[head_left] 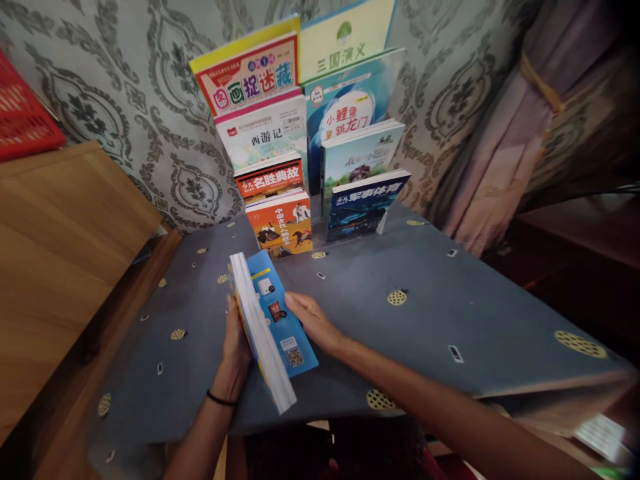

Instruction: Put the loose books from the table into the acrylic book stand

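Between my hands, over the near part of the table, is a thick paperback book (263, 333), tilted with its white page edges facing up. My left hand (236, 333), with a dark band on the wrist, grips the book from its left side. A blue cover flap (280, 313) with small pictures and a QR code stands away from the pages on the right. My right hand (313, 320) holds the edge of this flap, thumb on its printed face. The fingers behind the book and flap are hidden.
Several books stand upright in two rows on the cloth-covered table (360, 313), among them an orange book (283, 223) and a dark blue book (365, 207) in front. A wooden cabinet (65, 267) is at left, with a red basket (25, 107) above. A curtain (520, 120) hangs at right.
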`<state>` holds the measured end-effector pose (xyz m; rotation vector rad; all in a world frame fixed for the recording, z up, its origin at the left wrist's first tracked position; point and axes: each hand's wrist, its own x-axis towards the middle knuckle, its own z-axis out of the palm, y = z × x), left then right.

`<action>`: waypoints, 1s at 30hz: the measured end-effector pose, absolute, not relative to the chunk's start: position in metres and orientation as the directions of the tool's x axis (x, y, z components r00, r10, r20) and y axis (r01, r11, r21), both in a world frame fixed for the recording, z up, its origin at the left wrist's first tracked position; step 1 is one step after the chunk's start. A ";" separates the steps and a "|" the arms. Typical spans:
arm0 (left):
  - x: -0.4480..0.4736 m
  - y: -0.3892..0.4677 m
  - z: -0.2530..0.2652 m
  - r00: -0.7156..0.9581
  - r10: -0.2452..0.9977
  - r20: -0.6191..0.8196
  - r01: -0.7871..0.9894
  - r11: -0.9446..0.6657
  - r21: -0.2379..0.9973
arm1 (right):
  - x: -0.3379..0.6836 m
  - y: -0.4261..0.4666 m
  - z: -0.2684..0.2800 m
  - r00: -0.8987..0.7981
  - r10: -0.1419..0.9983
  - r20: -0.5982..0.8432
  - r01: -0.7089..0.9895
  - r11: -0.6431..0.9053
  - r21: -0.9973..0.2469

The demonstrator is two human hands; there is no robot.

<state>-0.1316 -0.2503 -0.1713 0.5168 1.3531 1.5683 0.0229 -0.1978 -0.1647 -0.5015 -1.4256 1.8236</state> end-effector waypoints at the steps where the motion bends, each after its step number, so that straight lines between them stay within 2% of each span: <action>1: -0.132 -0.248 -0.168 -0.478 0.845 -0.239 -0.374 0.050 0.926 | 0.023 -0.197 -0.165 -0.632 0.760 0.153 -0.314 -0.070 -0.947; 5: -0.134 -0.243 -0.158 -0.627 0.776 -0.067 -0.180 -0.060 0.982 | 0.028 -0.193 -0.163 -0.599 0.777 0.195 -0.311 -0.001 -0.950; 10: -0.136 -0.245 -0.149 -0.566 0.813 0.139 0.090 -0.107 0.990 | 0.031 -0.191 -0.160 -0.625 0.766 0.149 -0.354 -0.108 -0.929; 14: -0.140 -0.247 -0.153 -0.565 0.814 0.132 0.138 -0.065 0.988 | 0.028 -0.186 -0.170 -0.512 0.849 0.129 -0.293 -0.031 -0.956; 18: -0.150 -0.249 -0.167 -0.543 0.834 0.093 0.173 0.002 0.985 | 0.026 -0.174 -0.186 -0.461 0.871 0.172 -0.122 0.130 -0.984; 22: -0.162 -0.253 -0.178 -0.517 0.852 0.083 0.225 0.041 0.974 | 0.027 -0.161 -0.198 -0.431 0.867 0.251 0.125 0.333 -0.935; 24: -0.168 -0.256 -0.184 -0.507 0.850 0.140 0.357 0.059 0.932 | 0.029 -0.157 -0.201 -0.436 0.858 0.270 0.299 0.421 -0.856; 26: -0.171 -0.260 -0.190 -0.463 0.848 0.259 0.574 0.064 0.816 | 0.032 -0.156 -0.202 -0.437 0.852 0.287 0.437 0.480 -0.761; 28: -0.172 -0.265 -0.195 -0.370 0.854 0.367 0.748 0.040 0.662 | 0.032 -0.157 -0.202 -0.453 0.825 0.337 0.500 0.548 -0.671; 30: -0.171 -0.269 -0.201 -0.282 0.868 0.409 0.834 0.011 0.551 | 0.029 -0.161 -0.200 -0.520 0.753 0.404 0.481 0.648 -0.590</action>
